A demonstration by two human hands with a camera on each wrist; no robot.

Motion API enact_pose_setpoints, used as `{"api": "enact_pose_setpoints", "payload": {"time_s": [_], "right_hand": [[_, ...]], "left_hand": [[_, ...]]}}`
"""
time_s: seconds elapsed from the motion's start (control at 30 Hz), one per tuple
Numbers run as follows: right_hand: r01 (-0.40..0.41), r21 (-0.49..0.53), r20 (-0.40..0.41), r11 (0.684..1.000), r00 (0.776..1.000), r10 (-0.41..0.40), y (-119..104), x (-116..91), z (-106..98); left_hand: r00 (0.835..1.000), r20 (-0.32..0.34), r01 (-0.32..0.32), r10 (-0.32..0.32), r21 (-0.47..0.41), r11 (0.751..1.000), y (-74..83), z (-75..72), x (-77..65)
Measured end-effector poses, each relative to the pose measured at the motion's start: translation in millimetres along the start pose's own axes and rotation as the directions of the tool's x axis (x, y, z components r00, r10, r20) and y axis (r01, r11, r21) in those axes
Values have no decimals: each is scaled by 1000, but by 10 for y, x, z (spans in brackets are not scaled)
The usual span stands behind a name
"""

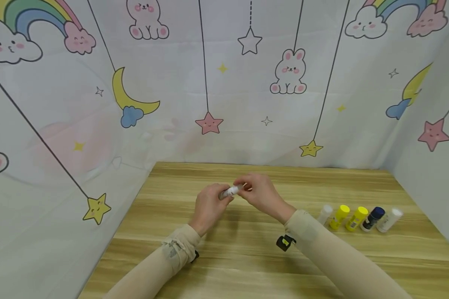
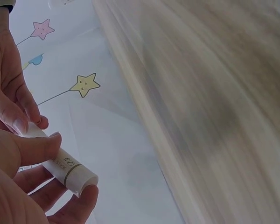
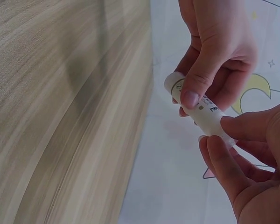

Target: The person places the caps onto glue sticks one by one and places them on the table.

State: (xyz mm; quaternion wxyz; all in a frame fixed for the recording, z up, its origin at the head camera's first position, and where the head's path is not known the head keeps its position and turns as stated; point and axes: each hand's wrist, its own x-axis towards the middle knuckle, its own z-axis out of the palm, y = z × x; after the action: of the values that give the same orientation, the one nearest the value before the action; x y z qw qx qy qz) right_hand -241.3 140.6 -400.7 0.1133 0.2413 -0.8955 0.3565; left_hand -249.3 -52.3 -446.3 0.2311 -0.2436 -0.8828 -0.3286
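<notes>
A white glue stick is held up over the table between both hands. My left hand grips its body, thumb on one side and fingers curled beneath, as the left wrist view also shows. The right hand pinches the opposite end with thumb and fingertips. In the right wrist view the label on the glue stick faces the camera, partly covered by the left thumb. A printed band circles the left-hand end of the glue stick in the left wrist view.
On the right side of the wooden table several glue sticks stand in a row: a whitish one, two yellow ones, one with a dark blue cap and a white one. A patterned cloth hangs behind the table and along its sides.
</notes>
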Motion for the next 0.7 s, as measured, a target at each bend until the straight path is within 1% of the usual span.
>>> {"api": "enact_pose_setpoints", "payload": {"time_s": [0.17, 0.37, 0.5, 0.7], "right_hand": [[23, -15, -5, 1000, 1000, -23, -10, 2, 0], [58, -57, -20, 997, 998, -59, -14, 8, -6], [44, -77, -29, 996, 998, -47, -14, 11, -17], [18, -60, -20, 998, 1000, -19, -7, 14, 1]], "left_hand": [[1000, -9, -29, 29, 19, 999, 12, -13, -2], [992, -63, -109, 114, 77, 991, 42, 12, 3], [984, -83, -152, 161, 101, 983, 76, 33, 3], [977, -108, -171, 186, 132, 976, 92, 43, -10]]}}
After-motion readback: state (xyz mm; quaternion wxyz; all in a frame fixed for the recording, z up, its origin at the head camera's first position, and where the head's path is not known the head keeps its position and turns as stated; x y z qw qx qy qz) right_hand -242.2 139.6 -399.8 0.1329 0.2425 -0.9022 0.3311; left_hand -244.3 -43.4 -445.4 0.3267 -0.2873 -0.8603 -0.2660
